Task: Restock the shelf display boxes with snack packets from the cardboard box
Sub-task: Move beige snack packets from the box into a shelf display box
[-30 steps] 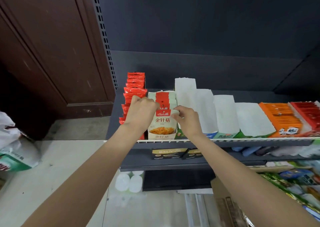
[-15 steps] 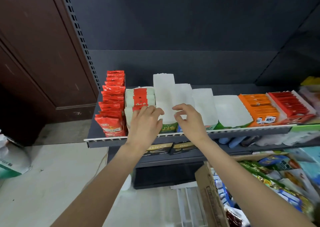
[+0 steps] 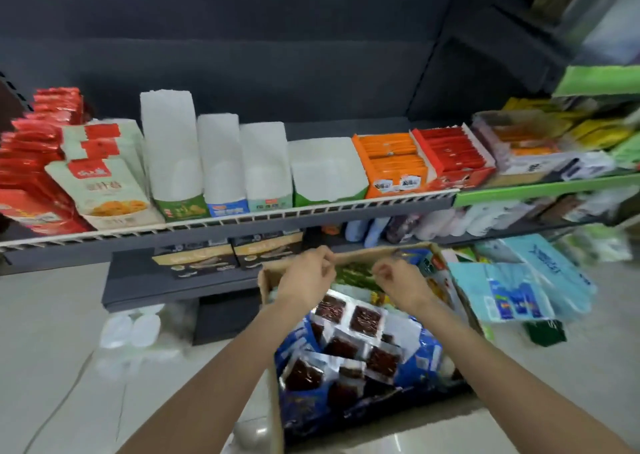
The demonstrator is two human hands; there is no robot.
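- Dark shelving fills the back of the view, and I'm looking down past the top shelf [image 3: 311, 213] to the cardboard box [image 3: 273, 415] on the pale floor below it.
- Big change: half a second ago both hands were up at the display boxes, by the pale mushroom packets [image 3: 104, 190]. Now they've dropped off the shelf and hang over the far end of the carton.
- Left hand [image 3: 306, 277]: fingers loosely curled, tips drawn together. I see nothing in it.
- Right hand [image 3: 398, 278]: same story, loosely curled, apparently holding nothing, though motion blur keeps me from being certain.
- So that placement looks finished. The mushroom packets stand at the shelf's front edge, just beside the red packets [image 3: 31, 176].
- Next along, four white display boxes [image 3: 214, 162] show only bare white interiors from here; to me they look unfilled, and that's where the work remains.
- Further right, the orange box [image 3: 391, 162] and red box [image 3: 450, 155] are full of packets.
- Stock is right under my wrists: clear-windowed dark snack packets [image 3: 346, 329] heaped on blue wrapping, with green packets [image 3: 356, 275] at the far end beneath the fingers.
- My read: this is the reach for the next handful, and the green ones are closest.
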